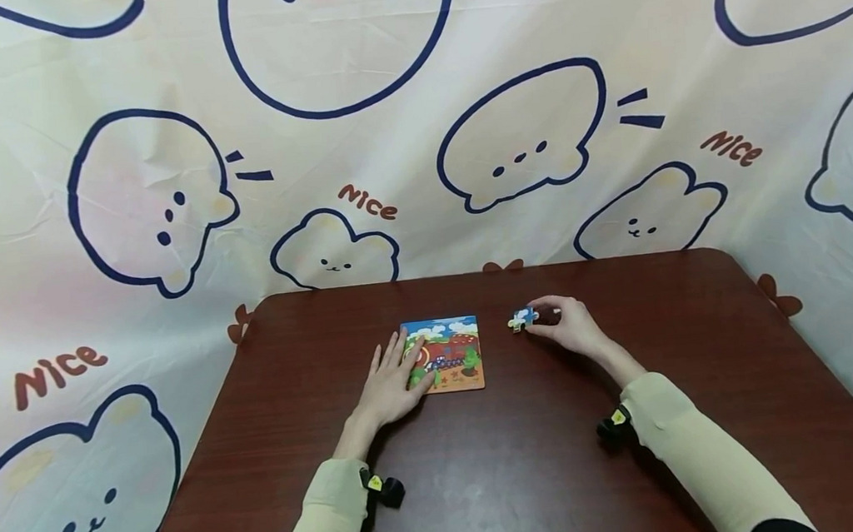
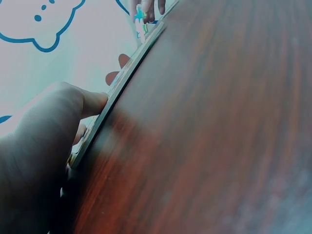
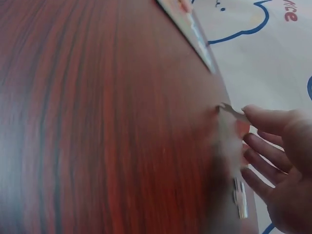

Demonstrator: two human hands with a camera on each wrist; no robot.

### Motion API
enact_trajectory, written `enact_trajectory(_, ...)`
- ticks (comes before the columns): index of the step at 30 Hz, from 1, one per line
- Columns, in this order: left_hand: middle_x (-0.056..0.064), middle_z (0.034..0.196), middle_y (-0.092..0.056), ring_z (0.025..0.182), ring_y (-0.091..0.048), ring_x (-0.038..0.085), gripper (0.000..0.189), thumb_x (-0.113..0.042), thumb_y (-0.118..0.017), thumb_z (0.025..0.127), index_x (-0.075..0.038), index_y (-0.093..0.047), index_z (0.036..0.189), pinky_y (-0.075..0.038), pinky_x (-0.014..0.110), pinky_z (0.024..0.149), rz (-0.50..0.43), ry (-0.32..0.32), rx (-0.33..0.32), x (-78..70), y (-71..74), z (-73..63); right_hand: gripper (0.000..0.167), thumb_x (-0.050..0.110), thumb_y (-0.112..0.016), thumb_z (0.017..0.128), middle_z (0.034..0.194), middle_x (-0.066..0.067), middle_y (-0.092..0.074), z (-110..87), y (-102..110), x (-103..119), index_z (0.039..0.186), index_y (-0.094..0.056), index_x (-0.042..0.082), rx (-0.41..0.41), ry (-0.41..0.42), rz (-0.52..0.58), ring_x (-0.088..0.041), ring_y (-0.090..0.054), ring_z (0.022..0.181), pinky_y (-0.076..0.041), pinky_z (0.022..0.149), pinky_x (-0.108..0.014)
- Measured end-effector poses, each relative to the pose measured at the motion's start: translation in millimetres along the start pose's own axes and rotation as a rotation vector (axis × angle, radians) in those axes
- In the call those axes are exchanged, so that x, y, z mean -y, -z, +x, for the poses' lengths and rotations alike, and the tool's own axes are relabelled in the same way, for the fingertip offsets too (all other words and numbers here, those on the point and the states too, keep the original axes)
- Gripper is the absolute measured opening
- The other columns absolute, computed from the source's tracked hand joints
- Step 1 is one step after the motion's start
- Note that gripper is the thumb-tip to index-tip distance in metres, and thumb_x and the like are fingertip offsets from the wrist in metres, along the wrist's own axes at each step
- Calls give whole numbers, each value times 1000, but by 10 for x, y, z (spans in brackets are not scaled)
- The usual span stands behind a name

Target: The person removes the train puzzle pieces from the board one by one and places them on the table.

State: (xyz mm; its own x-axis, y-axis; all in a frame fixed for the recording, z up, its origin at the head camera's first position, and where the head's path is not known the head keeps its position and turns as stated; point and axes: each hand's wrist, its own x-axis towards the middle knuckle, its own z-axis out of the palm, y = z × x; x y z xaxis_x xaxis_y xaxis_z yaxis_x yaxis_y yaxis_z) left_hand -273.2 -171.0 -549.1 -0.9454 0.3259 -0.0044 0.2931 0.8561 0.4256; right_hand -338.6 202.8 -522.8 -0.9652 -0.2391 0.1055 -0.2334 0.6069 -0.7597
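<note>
Pale cloth printed with navy-outlined cartoon animals point(image 1: 403, 159) rises behind a dark reddish-brown, wood-grained counter point(image 1: 488, 478). On it lies a flat, brightly coloured picture board point(image 1: 452, 372), its left side under the person's left hand point(image 1: 391, 383), whose fingers are spread and nearly straight, probably to steady it against sliding. To the board's right, apart from it, the right hand point(image 1: 572, 325) pinches a small blue, white and green jigsaw-shaped piece point(image 1: 523, 318) between thumb and finger; gripping it by its right side seems to leave most of its face uncovered. Part of the printed scene is hidden by the left hand, and the left wrist view shows the board only edge-on. From the right wrist, the pinched piece is a thin sliver, and another small item point(image 3: 240, 197) near the fingers is too foreshortened to identify.
</note>
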Motion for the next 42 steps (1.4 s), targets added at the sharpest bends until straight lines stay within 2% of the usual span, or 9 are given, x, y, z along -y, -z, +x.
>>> enact_trajectory(3,15,187,-9,175,-7,37,77,-52,-53,112,-22,-27,177,-3,63,141,1,-4,-2,-5,0,3,44,15,-84,99,146,-27,-66,-24,36,-31,138,-72,-1,0,40,-101,-46,-58,139,-52,116,-65)
enact_trajectory(8,15,187,-10,175,-9,38,77,-52,-55,111,-21,-28,177,-4,64,141,-8,-13,-13,-10,-4,4,44,16,-83,100,158,-28,-57,-9,88,-113,138,-72,-4,10,87,-206,-50,-46,151,-41,125,-70)
enact_trajectory(18,16,187,-11,175,-9,38,77,-52,-55,111,-21,-28,177,-4,64,141,-20,-11,-11,-18,-18,-6,46,17,-79,103,162,-31,-52,44,113,-224,144,-70,-2,81,47,-254,-53,-41,154,-34,127,-75)
enact_trajectory(29,14,187,-10,175,-8,36,77,-53,-53,112,-22,-27,177,-4,63,141,-1,-2,-2,-20,-2,-14,49,20,-77,104,166,-32,-48,76,91,-245,149,-68,2,99,56,-304,-55,-38,156,-30,127,-78)
enact_trajectory(34,15,187,-10,175,-8,37,77,-53,-53,112,-22,-26,177,-4,63,141,-1,-3,-2,-18,-6,-14,55,20,-77,105,165,-31,-49,56,72,-248,154,-62,1,90,59,-308,-54,-40,155,-31,126,-78)
enact_trajectory(38,14,187,-10,175,-8,36,78,-54,-53,112,-21,-26,177,-4,63,141,5,0,-2,-8,-7,-11,58,15,-76,104,159,-32,-54,46,49,-198,156,-58,-3,42,92,-267,-53,-49,148,-42,122,-73)
enact_trajectory(42,14,187,-11,175,-9,35,83,-55,-54,111,-15,-24,177,-4,62,142,1,7,-5,-1,-5,-12,57,10,-73,106,156,-32,-58,66,-6,-47,157,-54,-5,-1,124,-185,-51,-56,144,-50,117,-68)
